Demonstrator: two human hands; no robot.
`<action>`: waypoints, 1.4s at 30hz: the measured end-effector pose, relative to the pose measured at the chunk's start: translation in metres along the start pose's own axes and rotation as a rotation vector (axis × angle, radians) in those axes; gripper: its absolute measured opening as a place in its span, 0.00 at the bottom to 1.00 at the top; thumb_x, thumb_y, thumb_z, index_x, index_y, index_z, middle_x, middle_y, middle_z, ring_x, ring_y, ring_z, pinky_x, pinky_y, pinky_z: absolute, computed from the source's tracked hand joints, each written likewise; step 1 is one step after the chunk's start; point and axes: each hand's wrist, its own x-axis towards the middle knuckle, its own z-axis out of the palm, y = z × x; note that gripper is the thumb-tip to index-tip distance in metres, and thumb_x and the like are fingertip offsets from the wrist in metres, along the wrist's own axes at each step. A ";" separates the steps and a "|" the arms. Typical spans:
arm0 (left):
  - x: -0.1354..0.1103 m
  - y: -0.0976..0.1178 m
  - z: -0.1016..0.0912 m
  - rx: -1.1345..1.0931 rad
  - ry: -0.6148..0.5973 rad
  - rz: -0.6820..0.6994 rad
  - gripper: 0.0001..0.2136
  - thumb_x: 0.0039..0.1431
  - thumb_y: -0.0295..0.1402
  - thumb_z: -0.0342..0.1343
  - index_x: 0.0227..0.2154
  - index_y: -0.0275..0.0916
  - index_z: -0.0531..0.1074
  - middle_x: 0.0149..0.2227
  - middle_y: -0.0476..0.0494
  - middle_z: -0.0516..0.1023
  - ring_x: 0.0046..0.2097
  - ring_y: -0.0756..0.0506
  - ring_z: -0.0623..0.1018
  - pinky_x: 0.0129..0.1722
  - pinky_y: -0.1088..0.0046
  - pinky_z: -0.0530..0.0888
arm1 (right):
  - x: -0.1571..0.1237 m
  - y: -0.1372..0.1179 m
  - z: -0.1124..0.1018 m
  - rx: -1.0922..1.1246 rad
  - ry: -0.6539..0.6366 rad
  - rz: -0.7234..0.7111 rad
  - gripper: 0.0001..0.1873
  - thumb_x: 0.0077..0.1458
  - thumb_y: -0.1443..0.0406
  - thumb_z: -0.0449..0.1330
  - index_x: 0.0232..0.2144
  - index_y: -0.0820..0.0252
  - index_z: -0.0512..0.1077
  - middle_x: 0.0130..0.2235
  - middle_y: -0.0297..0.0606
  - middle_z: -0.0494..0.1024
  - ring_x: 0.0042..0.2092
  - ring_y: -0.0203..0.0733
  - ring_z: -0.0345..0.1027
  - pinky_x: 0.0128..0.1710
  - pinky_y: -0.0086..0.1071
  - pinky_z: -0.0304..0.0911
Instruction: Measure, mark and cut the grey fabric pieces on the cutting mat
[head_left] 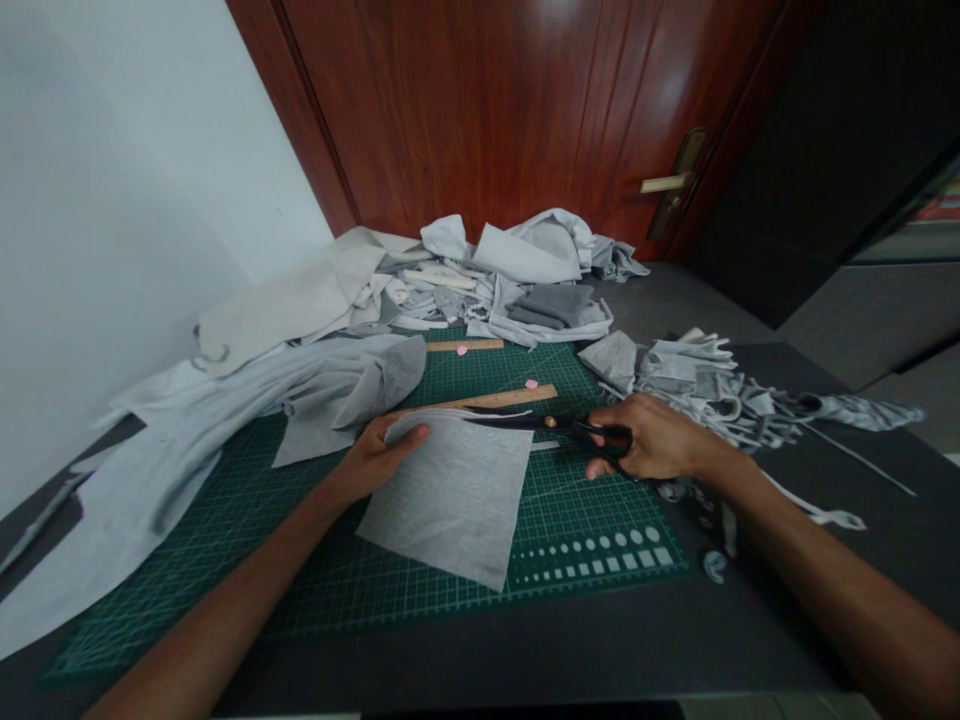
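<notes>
My left hand (386, 452) pinches the upper left corner of a grey fabric piece (457, 500), thumb on top. The roughly square piece slopes down toward me over the green cutting mat (315, 570). My right hand (637, 437) is closed around the handles of black scissors (566, 424), which point left. Their blades lie along the fabric's top edge, where a narrow strip (439, 412) curls away. Just beyond the blades is a wooden ruler (517, 396) with a pink chalk piece (532, 384) at its edge.
A second wooden ruler (480, 345) and another pink chalk piece (462, 351) lie farther back. Grey cloth (225, 410) drapes over the mat's left side. Folded fabrics (532, 250) are heaped against the wooden door (465, 110). Fabric scraps (697, 380) are piled at right.
</notes>
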 end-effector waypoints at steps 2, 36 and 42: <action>0.001 -0.001 0.000 0.001 -0.007 0.007 0.19 0.56 0.53 0.61 0.29 0.39 0.79 0.26 0.46 0.80 0.40 0.38 0.81 0.37 0.68 0.78 | 0.000 0.001 0.000 0.003 -0.001 0.002 0.25 0.52 0.44 0.67 0.25 0.58 0.69 0.21 0.29 0.67 0.23 0.34 0.58 0.26 0.29 0.49; 0.003 -0.008 0.001 0.047 -0.009 0.018 0.23 0.56 0.56 0.60 0.39 0.41 0.79 0.41 0.41 0.85 0.47 0.33 0.82 0.50 0.59 0.80 | 0.002 0.003 0.001 0.006 0.018 -0.015 0.24 0.53 0.45 0.66 0.25 0.59 0.71 0.21 0.29 0.67 0.23 0.34 0.59 0.26 0.29 0.48; 0.002 -0.008 0.002 0.056 -0.006 -0.030 0.26 0.55 0.59 0.59 0.41 0.39 0.79 0.43 0.39 0.85 0.48 0.33 0.82 0.52 0.59 0.79 | 0.002 0.003 0.001 0.031 0.046 -0.032 0.24 0.54 0.46 0.67 0.23 0.59 0.70 0.20 0.29 0.67 0.22 0.33 0.56 0.25 0.28 0.47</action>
